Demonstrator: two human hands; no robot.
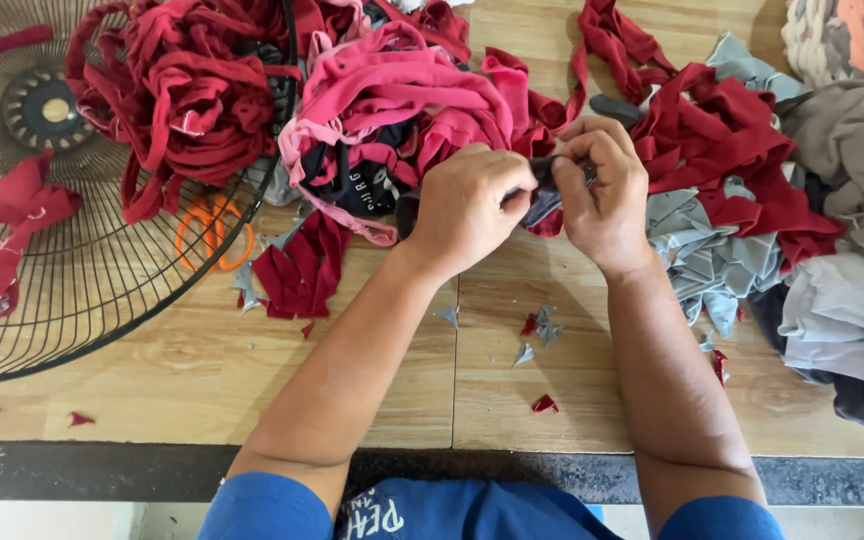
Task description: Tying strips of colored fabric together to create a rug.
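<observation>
Both forearms reached forward over the wooden table [202,370], the left hand [467,205] and right hand [604,190] meeting knuckle to knuckle, each pinched closed on one small dark fabric strip [549,178] between them. One wire fan guard [82,270] lay at left beside one pair of orange scissors [214,232], apparently half covered by red scraps.
</observation>
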